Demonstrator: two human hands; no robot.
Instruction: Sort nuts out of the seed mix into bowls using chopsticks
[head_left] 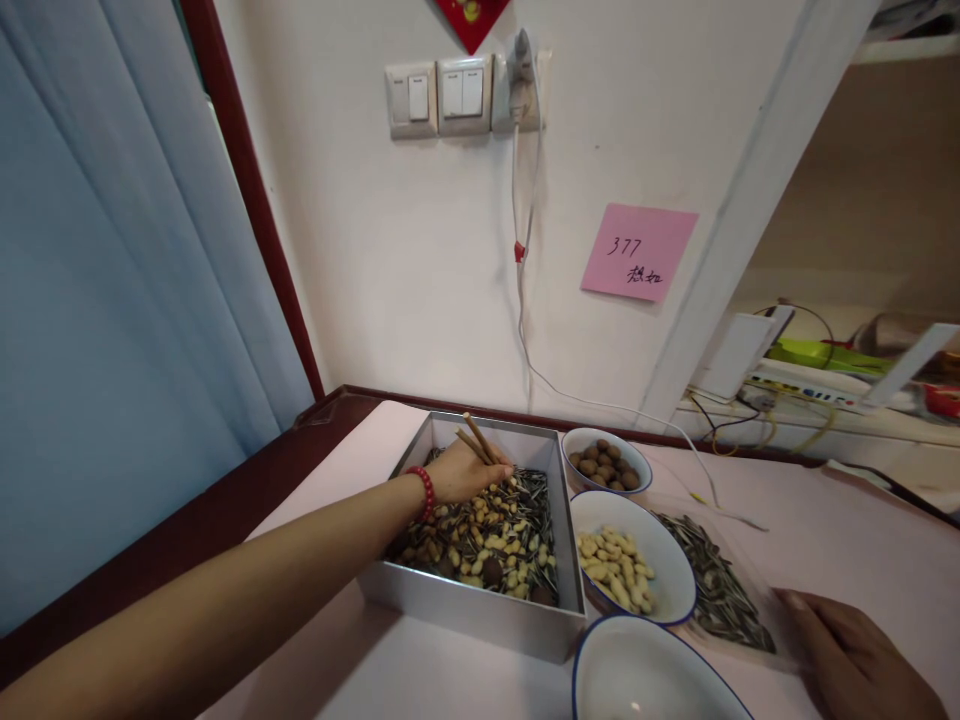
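Observation:
My left hand (463,474), with a red bead bracelet at the wrist, is closed around a pair of wooden chopsticks (478,440). It reaches over a silver square box (480,612) of mixed striped sunflower seeds, peanuts and round brown nuts; the chopsticks' lower ends are hidden. At the lower right, my right hand (862,650) grips the near right edge of a clear shallow tray (784,655) holding sunflower seeds (720,585). Between box and tray stands a blue-rimmed white bowl (671,545) of peanuts (619,570).
Behind it is a bowl (574,440) of brown nuts (604,467). Another white bowl (652,665) is cut off at the bottom. A white cable (600,403) hangs from the wall socket (517,95) onto the table. A blue curtain (135,300) hangs left; shelves stand right.

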